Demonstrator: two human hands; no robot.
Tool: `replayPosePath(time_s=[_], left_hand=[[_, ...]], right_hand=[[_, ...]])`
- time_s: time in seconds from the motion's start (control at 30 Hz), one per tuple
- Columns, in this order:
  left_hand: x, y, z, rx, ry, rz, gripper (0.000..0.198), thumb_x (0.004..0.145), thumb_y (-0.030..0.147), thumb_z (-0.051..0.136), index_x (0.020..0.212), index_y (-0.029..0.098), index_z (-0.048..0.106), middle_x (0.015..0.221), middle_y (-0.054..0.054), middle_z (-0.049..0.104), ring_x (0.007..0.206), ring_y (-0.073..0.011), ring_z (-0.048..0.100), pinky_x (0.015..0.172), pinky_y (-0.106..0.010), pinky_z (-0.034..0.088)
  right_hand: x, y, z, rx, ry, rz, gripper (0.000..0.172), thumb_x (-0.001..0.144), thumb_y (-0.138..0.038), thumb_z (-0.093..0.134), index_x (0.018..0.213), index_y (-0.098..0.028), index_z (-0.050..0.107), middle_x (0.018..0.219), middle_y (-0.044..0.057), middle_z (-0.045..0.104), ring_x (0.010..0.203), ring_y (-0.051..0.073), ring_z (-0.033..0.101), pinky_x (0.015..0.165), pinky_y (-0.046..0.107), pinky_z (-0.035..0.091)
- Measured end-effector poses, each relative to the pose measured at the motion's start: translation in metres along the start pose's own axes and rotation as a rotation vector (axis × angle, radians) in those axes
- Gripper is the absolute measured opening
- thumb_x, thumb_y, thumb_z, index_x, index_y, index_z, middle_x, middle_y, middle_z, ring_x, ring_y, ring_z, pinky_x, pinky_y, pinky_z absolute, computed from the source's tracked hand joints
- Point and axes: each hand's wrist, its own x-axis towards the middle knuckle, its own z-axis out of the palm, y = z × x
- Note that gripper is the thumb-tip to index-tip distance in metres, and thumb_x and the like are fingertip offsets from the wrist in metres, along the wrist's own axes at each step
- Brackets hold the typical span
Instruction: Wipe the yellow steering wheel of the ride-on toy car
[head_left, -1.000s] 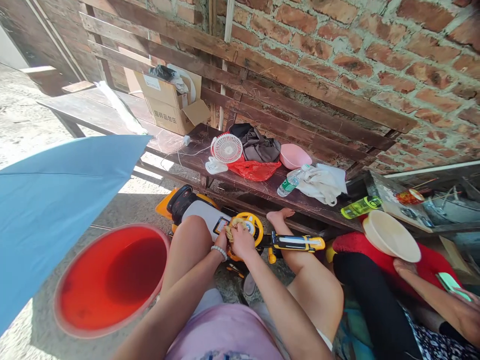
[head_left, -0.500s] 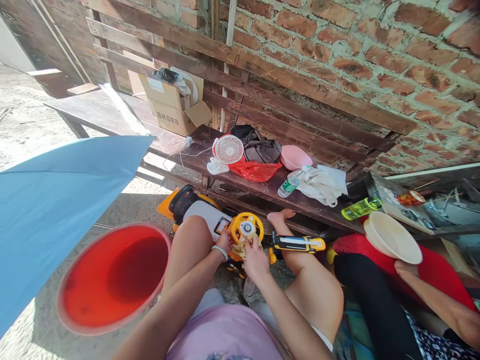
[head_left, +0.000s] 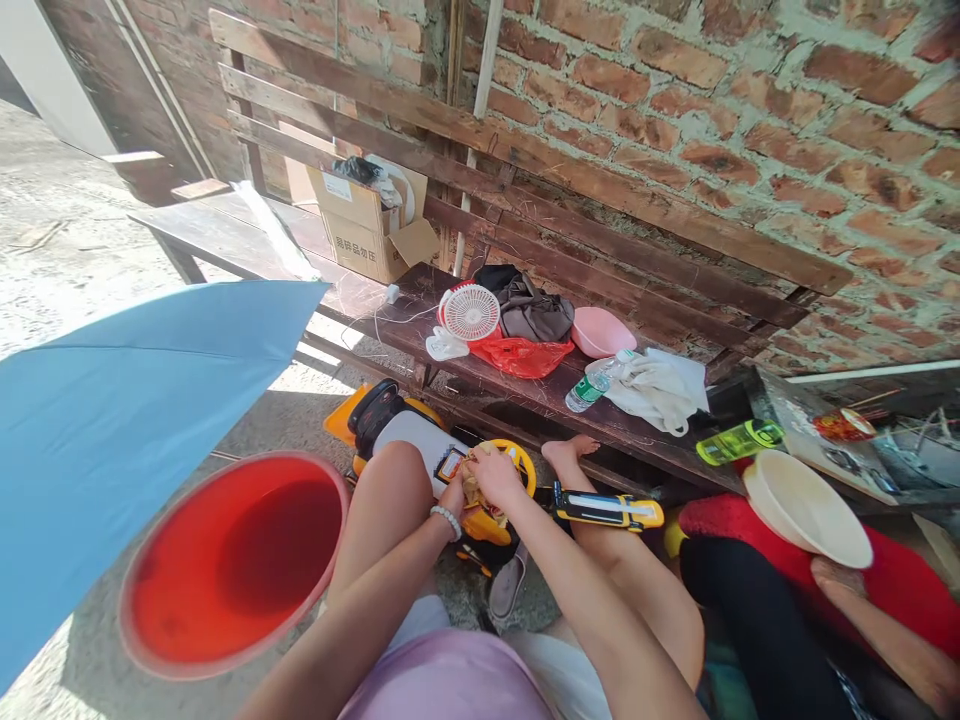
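Note:
Between my knees stands a yellow, white and black ride-on toy car [head_left: 409, 428] with a yellow steering wheel [head_left: 527, 462]. My left hand [head_left: 453, 497], a beaded bracelet at its wrist, is closed on a crumpled tan thing [head_left: 471, 482] that looks like a cloth. My right hand [head_left: 495, 477] reaches over from the other side, its fingers bent onto the same tan cloth and hiding much of it. Both hands are close together, just over the toy's front, and the right one covers part of the wheel.
A red basin [head_left: 232, 560] stands on the floor at left, below a blue umbrella [head_left: 150, 400]. The bench [head_left: 390, 320] bears a carton [head_left: 360, 240], a fan [head_left: 470, 312], bags and a bottle [head_left: 587, 390]. At right another person's hand [head_left: 836, 577] holds a cream bowl [head_left: 814, 510].
My right hand has moved up and left over the tan cloth, toward my left hand, and now hides part of the steering wheel. The view has shifted slightly.

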Motion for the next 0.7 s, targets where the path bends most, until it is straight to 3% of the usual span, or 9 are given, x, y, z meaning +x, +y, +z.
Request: replayPosePath(time_s=[0.17, 0.3, 0.43, 0.57, 0.7], left_hand=[[0.001, 0.002, -0.001, 0.101, -0.003, -0.006, 0.037, 0.107, 0.046, 0.045, 0.121, 0.020, 0.067, 0.099, -0.009, 0.078, 0.092, -0.0225, 0.075, 0.079, -0.029, 0.058], [-0.002, 0.003, -0.002, 0.107, -0.040, -0.027, 0.038, 0.107, 0.047, 0.040, 0.125, 0.022, 0.063, 0.099, -0.009, 0.077, 0.094, -0.0248, 0.074, 0.085, -0.033, 0.058], [-0.007, 0.006, 0.003, 0.132, -0.025, -0.030, 0.038, 0.108, 0.044, 0.034, 0.121, 0.023, 0.062, 0.100, -0.008, 0.078, 0.094, -0.0243, 0.074, 0.084, -0.033, 0.057], [-0.013, 0.008, 0.009, 0.119, 0.001, -0.016, 0.036, 0.106, 0.044, 0.037, 0.119, 0.023, 0.063, 0.097, -0.010, 0.079, 0.092, -0.0273, 0.074, 0.084, -0.037, 0.059], [-0.017, 0.007, 0.011, 0.060, 0.042, 0.005, 0.029, 0.104, 0.038, 0.043, 0.111, 0.022, 0.066, 0.091, -0.010, 0.078, 0.089, -0.0281, 0.075, 0.084, -0.039, 0.059]], right_hand=[[0.019, 0.015, -0.004, 0.061, -0.042, 0.126, 0.043, 0.094, -0.015, 0.057, 0.135, -0.022, 0.069, 0.144, 0.014, 0.062, 0.120, 0.027, 0.067, 0.096, 0.034, 0.054], [0.023, 0.035, -0.004, 0.180, -0.082, 0.354, 0.055, 0.093, -0.023, 0.060, 0.148, -0.019, 0.059, 0.146, 0.019, 0.060, 0.121, 0.029, 0.070, 0.096, 0.035, 0.054], [0.012, 0.050, -0.001, 0.297, -0.128, 0.569, 0.052, 0.096, -0.028, 0.056, 0.147, -0.020, 0.060, 0.144, 0.021, 0.064, 0.126, 0.030, 0.069, 0.099, 0.038, 0.054], [-0.006, 0.044, 0.005, 0.351, -0.082, 0.710, 0.054, 0.098, -0.029, 0.053, 0.149, -0.012, 0.057, 0.143, 0.026, 0.064, 0.130, 0.031, 0.067, 0.102, 0.040, 0.053], [-0.024, 0.030, 0.014, 0.373, -0.078, 0.743, 0.057, 0.100, -0.031, 0.050, 0.153, -0.012, 0.051, 0.142, 0.026, 0.066, 0.133, 0.032, 0.065, 0.103, 0.041, 0.053]])
